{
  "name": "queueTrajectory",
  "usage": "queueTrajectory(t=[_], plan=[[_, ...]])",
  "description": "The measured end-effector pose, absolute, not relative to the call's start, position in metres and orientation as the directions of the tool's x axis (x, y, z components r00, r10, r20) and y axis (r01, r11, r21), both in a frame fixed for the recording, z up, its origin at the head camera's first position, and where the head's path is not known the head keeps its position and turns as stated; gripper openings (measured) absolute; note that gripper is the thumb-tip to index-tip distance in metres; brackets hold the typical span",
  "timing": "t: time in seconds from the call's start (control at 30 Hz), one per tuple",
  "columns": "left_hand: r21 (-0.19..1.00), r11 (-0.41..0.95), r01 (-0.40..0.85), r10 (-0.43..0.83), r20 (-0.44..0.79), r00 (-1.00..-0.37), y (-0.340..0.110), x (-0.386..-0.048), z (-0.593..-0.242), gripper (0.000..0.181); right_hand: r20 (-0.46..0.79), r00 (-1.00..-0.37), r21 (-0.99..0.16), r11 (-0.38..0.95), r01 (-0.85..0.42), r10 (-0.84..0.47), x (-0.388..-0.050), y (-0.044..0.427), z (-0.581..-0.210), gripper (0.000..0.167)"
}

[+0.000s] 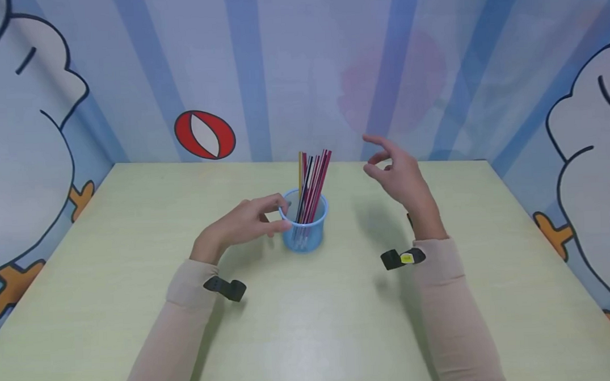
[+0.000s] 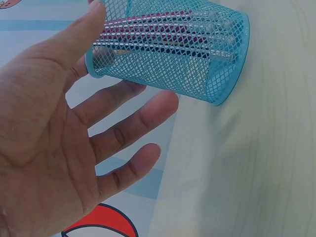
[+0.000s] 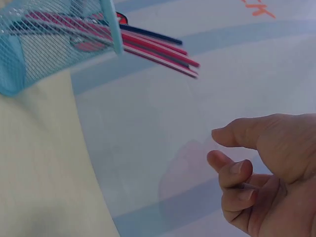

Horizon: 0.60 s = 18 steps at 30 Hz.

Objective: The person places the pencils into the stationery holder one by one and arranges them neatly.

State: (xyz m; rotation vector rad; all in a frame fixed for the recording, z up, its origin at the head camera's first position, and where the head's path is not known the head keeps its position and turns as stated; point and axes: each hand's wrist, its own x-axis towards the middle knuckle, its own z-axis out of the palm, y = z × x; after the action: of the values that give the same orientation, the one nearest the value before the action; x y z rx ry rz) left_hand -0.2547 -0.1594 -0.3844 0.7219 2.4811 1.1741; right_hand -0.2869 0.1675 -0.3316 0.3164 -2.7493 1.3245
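Observation:
A light blue mesh cup (image 1: pixel 304 239) stands upright on the table, holding several thin sticks (image 1: pixel 315 195) in dark red, black and yellow that lean to the right. My left hand (image 1: pixel 240 220) grips the cup's rim at its left side, thumb outside and a fingertip inside; in the left wrist view the other fingers of that hand (image 2: pixel 54 128) reach out beneath the mesh (image 2: pixel 168 54). To the right of the cup my right hand (image 1: pixel 402 177) is raised in the air, holding nothing. Its thumb and index finger stand apart, the other fingers bent, in the right wrist view (image 3: pixel 266 173).
The pale wooden table (image 1: pixel 311 326) ends at a blue striped backdrop (image 1: pixel 300 71), which carries a red and white ball picture (image 1: pixel 205 134) and large white cartoon figures on both sides. A dark wrist camera (image 1: pixel 226 288) sits at the left cuff, another (image 1: pixel 403 258) at the right.

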Motion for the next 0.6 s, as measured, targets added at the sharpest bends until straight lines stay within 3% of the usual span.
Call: queueTrajectory(t=[0.6], plan=[[0.773, 0.539, 0.335, 0.566, -0.038, -0.823, -0.161, -0.257, -0.385, 0.027, -0.003, -0.985, -0.74, 0.663, -0.114, -0.173, -0.284, 0.224, -0.327, 0.063]])
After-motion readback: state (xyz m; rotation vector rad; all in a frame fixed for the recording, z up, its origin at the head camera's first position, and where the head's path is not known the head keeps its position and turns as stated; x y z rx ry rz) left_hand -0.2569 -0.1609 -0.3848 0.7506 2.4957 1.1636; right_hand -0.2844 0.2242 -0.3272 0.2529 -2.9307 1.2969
